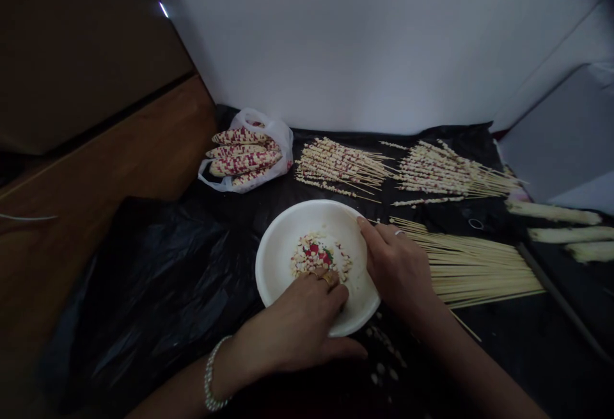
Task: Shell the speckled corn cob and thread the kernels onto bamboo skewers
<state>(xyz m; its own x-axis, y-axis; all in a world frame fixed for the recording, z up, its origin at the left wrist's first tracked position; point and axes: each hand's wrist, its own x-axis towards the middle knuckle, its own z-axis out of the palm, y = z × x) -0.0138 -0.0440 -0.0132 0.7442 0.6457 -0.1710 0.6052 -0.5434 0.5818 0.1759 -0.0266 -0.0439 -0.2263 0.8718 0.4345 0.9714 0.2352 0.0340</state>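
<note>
A white bowl [273, 246] holds loose corn kernels [302, 256], pale and dark red, with a small red and green patch among them that may be a print on the bowl. My left hand [307, 313] reaches over the near rim with its fingers down at the kernels. Its thumb stands apart, and the fingertips are hidden. At the right rim my right hand [400, 265] is closed, thumb and forefinger pinching what looks like a thin wooden skewer [352, 213]; most of it is hidden.
Bare skewers [480, 268] lie fanned at the right. Behind are two piles of skewers threaded with kernels [343, 163] and a plastic bag [285, 134] of corn cobs [244, 163]. Stripped cobs [551, 212] lie far right. Black plastic sheeting [167, 278] covers the surface below a white wall.
</note>
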